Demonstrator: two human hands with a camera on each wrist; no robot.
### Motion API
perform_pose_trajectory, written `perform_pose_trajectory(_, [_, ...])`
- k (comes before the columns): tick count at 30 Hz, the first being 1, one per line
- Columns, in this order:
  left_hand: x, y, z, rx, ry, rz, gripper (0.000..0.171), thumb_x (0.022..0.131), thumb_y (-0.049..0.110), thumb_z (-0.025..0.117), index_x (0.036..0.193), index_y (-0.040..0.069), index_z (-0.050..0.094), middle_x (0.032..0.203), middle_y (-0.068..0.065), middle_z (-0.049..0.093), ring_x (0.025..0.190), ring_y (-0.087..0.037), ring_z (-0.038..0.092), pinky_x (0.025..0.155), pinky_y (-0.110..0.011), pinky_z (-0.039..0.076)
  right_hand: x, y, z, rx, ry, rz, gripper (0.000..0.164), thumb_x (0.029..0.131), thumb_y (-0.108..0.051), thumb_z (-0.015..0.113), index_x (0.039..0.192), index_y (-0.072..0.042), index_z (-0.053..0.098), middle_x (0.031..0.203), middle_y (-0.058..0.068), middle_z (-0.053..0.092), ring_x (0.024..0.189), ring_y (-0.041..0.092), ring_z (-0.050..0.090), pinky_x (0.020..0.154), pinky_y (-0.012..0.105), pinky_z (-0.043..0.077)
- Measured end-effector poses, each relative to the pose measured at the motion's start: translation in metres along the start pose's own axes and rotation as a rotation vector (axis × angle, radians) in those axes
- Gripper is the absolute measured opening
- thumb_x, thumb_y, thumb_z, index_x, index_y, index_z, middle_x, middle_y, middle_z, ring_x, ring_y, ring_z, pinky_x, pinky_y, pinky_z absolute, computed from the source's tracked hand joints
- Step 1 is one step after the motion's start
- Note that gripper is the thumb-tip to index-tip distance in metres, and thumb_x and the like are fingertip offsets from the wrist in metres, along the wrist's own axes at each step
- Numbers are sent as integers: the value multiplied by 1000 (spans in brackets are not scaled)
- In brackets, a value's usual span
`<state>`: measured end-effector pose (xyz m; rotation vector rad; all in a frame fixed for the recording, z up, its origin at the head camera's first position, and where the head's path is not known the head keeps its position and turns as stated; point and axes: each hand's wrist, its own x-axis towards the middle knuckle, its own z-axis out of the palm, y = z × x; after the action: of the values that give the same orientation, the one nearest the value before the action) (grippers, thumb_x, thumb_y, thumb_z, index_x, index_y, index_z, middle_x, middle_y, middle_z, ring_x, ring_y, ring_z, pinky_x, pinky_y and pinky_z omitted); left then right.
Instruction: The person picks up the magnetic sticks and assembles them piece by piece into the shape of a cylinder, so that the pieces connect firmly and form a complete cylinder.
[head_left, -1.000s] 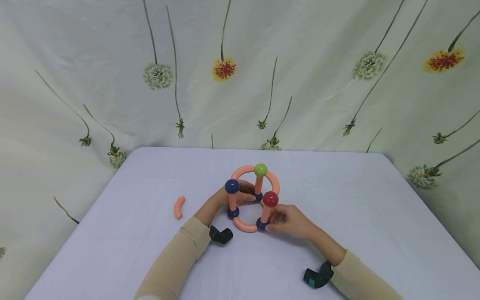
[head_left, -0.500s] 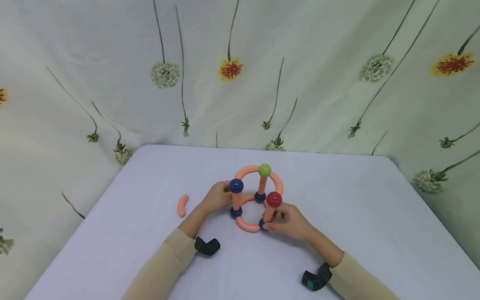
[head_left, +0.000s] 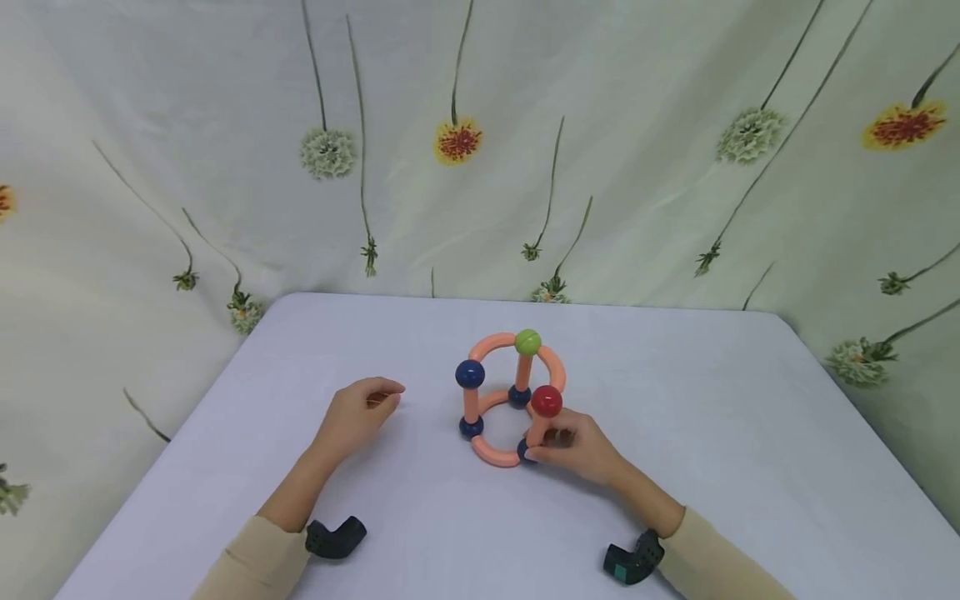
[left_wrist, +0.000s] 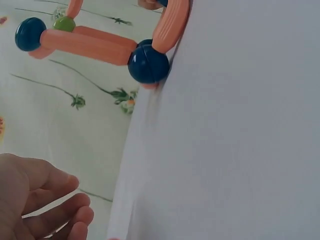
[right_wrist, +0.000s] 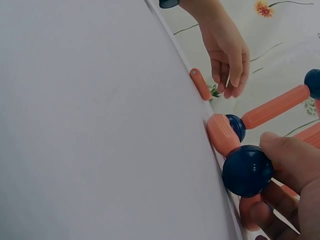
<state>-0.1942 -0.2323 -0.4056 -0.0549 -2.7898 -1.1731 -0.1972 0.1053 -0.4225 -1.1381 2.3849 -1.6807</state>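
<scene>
A magnetic ball-and-stick structure (head_left: 495,457) stands on the table, with orange curved sticks forming its lower ring and part of an upper one. Upright sticks carry a dark blue ball (head_left: 470,374), a green ball (head_left: 528,342) and a red ball (head_left: 547,402). Thumb and fingers of my right hand (head_left: 581,450) pinch the lower blue ball (right_wrist: 247,171) beneath the red one. My left hand (head_left: 352,417) hovers left of the structure, fingers loosely bent and holding nothing. A loose orange curved stick (right_wrist: 201,84) lies near it in the right wrist view; the head view hides it behind that hand.
The white-covered table (head_left: 697,400) reaches back to a hanging flower-print cloth (head_left: 645,167). Black trackers sit at my left wrist (head_left: 335,537) and right wrist (head_left: 633,558).
My left hand has let go of the structure, withdrawn and moved left to above the loose curved stick, covering it in the head view. The right hand keeps its grip in about the same place.
</scene>
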Motion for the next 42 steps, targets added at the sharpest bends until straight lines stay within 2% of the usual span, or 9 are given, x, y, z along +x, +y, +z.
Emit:
perform_pose_trajectory(6, [-10, -16, -19, 20, 79, -70, 34, 95, 16, 58, 124, 0, 61, 108, -16, 64, 93, -29, 64, 76, -41, 49, -1, 0, 2, 2, 12, 29, 16, 79, 4, 77, 91, -2, 67, 82, 8, 60, 77, 31, 55, 65, 24, 45])
perform_pose_trajectory(11, [-10, -33, -16, 93, 112, -192, 61, 94, 39, 60, 136, -3, 47, 102, -18, 61, 88, -31, 59, 73, -43, 45, -3, 1, 3, -1, 16, 38, 18, 79, 4, 77, 92, -1, 66, 82, 11, 58, 76, 36, 53, 65, 24, 45])
perform_pose_trajectory(14, [-12, -41, -12, 118, 102, -231, 69, 92, 54, 59, 132, -2, 51, 93, -12, 62, 79, -25, 58, 68, -38, 44, -2, 2, 5, 10, 6, 37, 19, 79, 4, 77, 93, -1, 65, 83, 14, 58, 77, 40, 53, 65, 24, 45])
perform_pose_trajectory(20, [-17, -47, -8, 147, 107, -218, 55, 88, 57, 62, 105, 4, 68, 86, -3, 64, 75, -18, 58, 65, -33, 43, -1, 4, 7, 27, 1, 37, 21, 78, 4, 77, 94, -1, 65, 83, 15, 57, 76, 40, 53, 65, 24, 45])
perform_pose_trajectory(25, [-19, -47, -8, 143, 105, -188, 50, 88, 53, 65, 101, 5, 68, 86, -3, 64, 75, -18, 58, 65, -33, 44, 0, 5, 9, 30, -12, 22, 20, 78, 4, 77, 94, -1, 65, 84, 19, 57, 75, 41, 52, 64, 24, 44])
perform_pose_trajectory(30, [-16, -43, -9, 13, 39, -145, 36, 91, 35, 69, 107, 3, 64, 95, -6, 65, 82, -17, 60, 68, -31, 48, -1, 3, 9, 17, 1, 34, 20, 78, 4, 77, 93, -2, 65, 84, 16, 58, 76, 41, 53, 65, 24, 45])
perform_pose_trajectory(32, [-15, -38, -10, -53, 15, -160, 40, 90, 37, 69, 109, 3, 62, 97, -7, 65, 80, -17, 62, 68, -30, 49, -1, 2, 9, 15, 2, 37, 20, 78, 4, 77, 93, -1, 65, 84, 16, 58, 76, 41, 53, 65, 25, 45])
perform_pose_trajectory(36, [-13, -23, -12, -232, -53, -213, 46, 91, 37, 69, 113, -1, 58, 95, -8, 65, 77, -15, 64, 73, -28, 49, -2, 1, 7, 13, 3, 50, 20, 78, 4, 77, 93, -1, 65, 84, 15, 58, 77, 41, 53, 66, 24, 46])
perform_pose_trajectory(42, [-15, 7, -7, -460, -192, -237, 42, 91, 20, 69, 117, -7, 49, 92, -8, 66, 82, -15, 63, 77, -25, 53, -4, 0, 3, 8, 15, 57, 20, 79, 3, 77, 94, -2, 66, 84, 17, 57, 77, 40, 53, 65, 24, 45])
